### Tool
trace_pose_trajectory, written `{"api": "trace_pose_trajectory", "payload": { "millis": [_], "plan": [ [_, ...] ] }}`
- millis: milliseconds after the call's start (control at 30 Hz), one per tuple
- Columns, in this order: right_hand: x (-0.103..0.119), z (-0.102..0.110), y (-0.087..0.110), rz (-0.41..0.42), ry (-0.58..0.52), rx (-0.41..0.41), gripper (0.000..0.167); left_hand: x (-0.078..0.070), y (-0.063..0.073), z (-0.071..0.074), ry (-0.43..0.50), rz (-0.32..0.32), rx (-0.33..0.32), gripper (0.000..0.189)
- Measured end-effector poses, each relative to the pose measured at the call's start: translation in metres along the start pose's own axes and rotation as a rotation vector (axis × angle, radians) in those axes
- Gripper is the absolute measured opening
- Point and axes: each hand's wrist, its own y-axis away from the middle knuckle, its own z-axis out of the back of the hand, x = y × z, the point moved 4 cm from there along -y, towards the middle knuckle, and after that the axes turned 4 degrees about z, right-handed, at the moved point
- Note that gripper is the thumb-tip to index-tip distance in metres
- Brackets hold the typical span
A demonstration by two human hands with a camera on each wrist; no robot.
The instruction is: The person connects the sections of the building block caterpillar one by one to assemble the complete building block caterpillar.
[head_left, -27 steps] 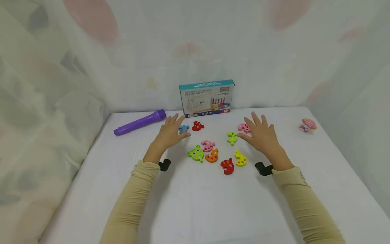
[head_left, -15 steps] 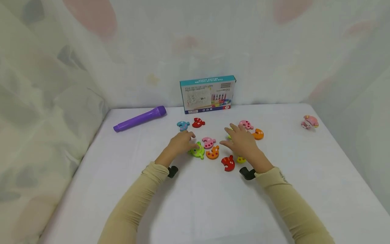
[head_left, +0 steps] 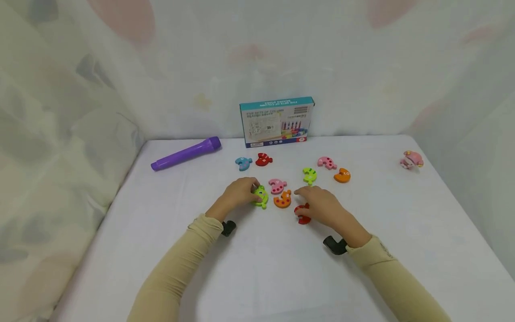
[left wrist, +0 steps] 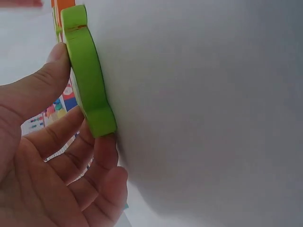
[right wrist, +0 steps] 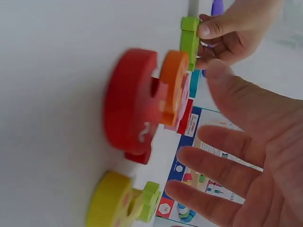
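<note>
My left hand (head_left: pixel 240 191) holds the edge of a green frog-face puzzle piece (head_left: pixel 261 197) lying on the white table; in the left wrist view the thumb lies on the face of this green piece (left wrist: pixel 87 71) and fingertips touch its side. Over the red piece marked 2 (head_left: pixel 302 214), my right hand (head_left: pixel 323 205) hovers with fingers spread, partly covering it. The right wrist view shows a gap between that hand and the red piece (right wrist: pixel 130 101). A yellow spotted piece (right wrist: pixel 110 201) lies beside it, hidden by the hand in the head view.
Orange (head_left: pixel 283 199) and pink (head_left: pixel 277 186) pieces lie between the hands. Farther back are blue (head_left: pixel 243 163), red (head_left: pixel 263 159), light green (head_left: pixel 310 175), pink (head_left: pixel 327 163) and orange (head_left: pixel 342 175) ones. Behind stand a box (head_left: pixel 277 123), a purple microphone (head_left: pixel 186 154) and a pink figurine (head_left: pixel 412 159).
My left hand has come down and right, and now holds the green frog-face piece. The right hand has moved left and nearer to me, from the back pieces to over the red one.
</note>
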Motion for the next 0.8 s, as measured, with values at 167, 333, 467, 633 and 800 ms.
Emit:
{"api": "trace_pose_trajectory", "payload": {
  "millis": [167,333,467,633,800],
  "plan": [
    [0.002,-0.007,0.016,0.085,0.021,0.02,0.052,0.007,0.002,0.005,0.0,0.015,0.0,0.045],
    [0.005,-0.013,0.023,0.19,0.09,-0.004,0.047,0.011,0.007,0.006,0.005,0.0,0.012,0.044],
    [0.007,-0.016,0.021,0.175,0.129,0.006,0.047,0.014,0.008,0.005,0.007,-0.011,0.028,0.042],
    [0.011,-0.02,0.017,0.131,0.161,0.01,0.046,0.017,0.01,0.003,0.026,-0.025,0.046,0.042],
    [0.03,-0.031,0.011,0.077,0.134,-0.009,0.051,0.018,0.012,0.003,0.031,-0.038,0.053,0.044]
  ]
}}
